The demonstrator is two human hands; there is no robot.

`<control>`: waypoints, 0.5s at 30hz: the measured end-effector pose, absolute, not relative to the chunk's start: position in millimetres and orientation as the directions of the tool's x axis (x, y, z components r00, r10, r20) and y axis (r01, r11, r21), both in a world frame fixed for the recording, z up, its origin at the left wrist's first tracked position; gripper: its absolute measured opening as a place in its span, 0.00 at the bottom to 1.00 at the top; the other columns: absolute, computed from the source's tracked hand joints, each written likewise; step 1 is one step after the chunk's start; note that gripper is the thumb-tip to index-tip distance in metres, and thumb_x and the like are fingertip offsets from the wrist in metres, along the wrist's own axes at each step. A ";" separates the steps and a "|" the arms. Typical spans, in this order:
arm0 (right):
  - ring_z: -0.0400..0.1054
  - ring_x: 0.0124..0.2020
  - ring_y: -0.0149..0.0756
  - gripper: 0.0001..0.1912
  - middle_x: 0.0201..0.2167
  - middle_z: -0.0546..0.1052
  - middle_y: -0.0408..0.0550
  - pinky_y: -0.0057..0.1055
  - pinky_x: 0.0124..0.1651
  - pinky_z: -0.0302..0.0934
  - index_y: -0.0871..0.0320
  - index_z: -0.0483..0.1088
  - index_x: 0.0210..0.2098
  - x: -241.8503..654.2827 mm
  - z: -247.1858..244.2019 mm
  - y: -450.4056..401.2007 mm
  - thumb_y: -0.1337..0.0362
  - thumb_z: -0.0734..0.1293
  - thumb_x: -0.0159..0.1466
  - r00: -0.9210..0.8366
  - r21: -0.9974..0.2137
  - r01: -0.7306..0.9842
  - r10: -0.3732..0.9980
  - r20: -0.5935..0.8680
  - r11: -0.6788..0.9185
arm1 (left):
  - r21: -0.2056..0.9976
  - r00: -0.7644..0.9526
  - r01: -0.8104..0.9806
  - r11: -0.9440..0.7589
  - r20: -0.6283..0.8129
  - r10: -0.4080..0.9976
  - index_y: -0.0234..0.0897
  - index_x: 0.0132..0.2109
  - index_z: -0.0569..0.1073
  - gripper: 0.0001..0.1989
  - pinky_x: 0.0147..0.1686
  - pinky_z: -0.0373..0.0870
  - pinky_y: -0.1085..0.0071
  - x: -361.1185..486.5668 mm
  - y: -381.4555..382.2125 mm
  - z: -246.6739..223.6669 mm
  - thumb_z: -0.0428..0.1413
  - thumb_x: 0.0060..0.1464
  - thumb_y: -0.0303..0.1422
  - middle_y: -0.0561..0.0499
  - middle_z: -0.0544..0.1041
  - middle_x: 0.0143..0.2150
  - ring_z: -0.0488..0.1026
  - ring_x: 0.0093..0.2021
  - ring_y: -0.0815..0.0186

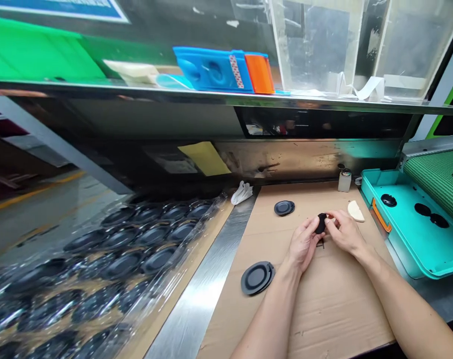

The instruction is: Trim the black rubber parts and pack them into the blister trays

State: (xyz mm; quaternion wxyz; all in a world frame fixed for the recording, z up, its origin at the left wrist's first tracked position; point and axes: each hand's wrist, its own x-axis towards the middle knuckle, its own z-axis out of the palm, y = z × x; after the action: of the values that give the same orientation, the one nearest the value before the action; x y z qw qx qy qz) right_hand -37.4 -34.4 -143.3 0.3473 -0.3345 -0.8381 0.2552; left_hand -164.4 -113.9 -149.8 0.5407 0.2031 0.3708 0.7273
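Between my two hands a small round black part (321,224) is held up a little above the cardboard. My left hand (303,243) closes its thumb and fingers on its left side. From the other side my right hand (343,230) pinches its right edge. Fingers cover part of it, so its exact kind cannot be made out. On the cardboard (335,299) to the left lie a black round lid-like piece (257,278) near my left forearm and a smaller one (284,208) farther back. A cream half-round pad (355,211) rests just beyond my right hand.
A turquoise bin (409,239) with several black discs stands at the right, beside a green conveyor belt (436,172). At the left, a clear plastic tray (162,294) holds rows of black round parts. A small bottle (344,180) and white cloth (242,193) sit at the back, under a shelf (211,97).
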 end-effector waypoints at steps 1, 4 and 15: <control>0.71 0.39 0.35 0.16 0.46 0.77 0.49 0.32 0.46 0.66 0.54 0.73 0.53 -37.4 -144.4 -34.7 0.62 0.62 0.67 -0.544 -0.660 0.374 0.730 0.414 0.652 | 0.801 -0.388 -0.572 -0.177 -0.073 0.919 0.34 0.52 0.73 0.25 0.45 0.75 0.70 -163.6 -113.6 -151.4 0.69 0.48 0.35 0.40 0.79 0.51 0.78 0.49 0.61; 0.71 0.44 0.36 0.21 0.49 0.76 0.51 0.34 0.48 0.67 0.55 0.70 0.57 -35.6 -148.0 -32.5 0.67 0.61 0.65 -0.551 -0.650 0.366 0.718 0.425 0.666 | 0.910 -0.580 -0.308 -0.277 0.051 0.813 0.38 0.59 0.67 0.40 0.57 0.70 0.62 -161.1 -111.5 -155.6 0.73 0.39 0.32 0.40 0.76 0.56 0.74 0.57 0.57; 0.65 0.53 0.44 0.18 0.51 0.74 0.52 0.37 0.55 0.58 0.53 0.72 0.55 -22.4 -143.0 -26.2 0.62 0.62 0.67 -0.540 -0.341 0.726 0.802 0.256 0.598 | 0.973 -0.620 0.143 -0.181 0.231 0.750 0.43 0.56 0.71 0.26 0.56 0.67 0.68 -158.1 -115.3 -162.0 0.67 0.50 0.39 0.45 0.76 0.54 0.73 0.55 0.58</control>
State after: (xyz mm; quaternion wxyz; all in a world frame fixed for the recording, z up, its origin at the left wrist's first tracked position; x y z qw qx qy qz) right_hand -22.4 -26.2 -143.0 0.1956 -0.4378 -0.8721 0.0975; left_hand -158.1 -115.3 -162.0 0.2260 0.3729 0.5987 0.6719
